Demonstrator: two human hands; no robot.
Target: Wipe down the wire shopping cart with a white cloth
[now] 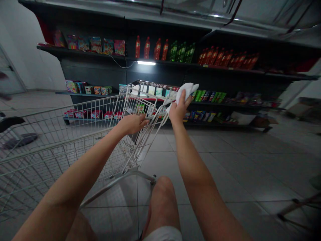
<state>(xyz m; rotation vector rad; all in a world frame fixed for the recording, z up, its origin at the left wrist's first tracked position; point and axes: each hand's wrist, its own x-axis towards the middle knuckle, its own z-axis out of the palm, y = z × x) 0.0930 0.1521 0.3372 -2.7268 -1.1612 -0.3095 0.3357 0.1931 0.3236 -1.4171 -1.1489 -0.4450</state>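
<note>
A wire shopping cart (67, 144) stands before me, its handle end toward the shelves and its basket stretching off to the left. My left hand (132, 124) grips the top wire edge near the folding seat part, fingers curled over it. A white cloth (186, 92) is bunched in my right hand (179, 107), which is closed round it beside the cart's handle corner. The cloth covers part of that corner, so I cannot tell how firmly it touches the bar.
Dark store shelves (160, 72) run across behind the cart, holding red bottles (157, 49), green bottles (182, 52) and colourful packets (95, 44). A small lamp (146, 63) glows under one shelf. My bare knee (164, 194) is close to a cart wheel (153, 179). Metal legs (298, 207) stand at right.
</note>
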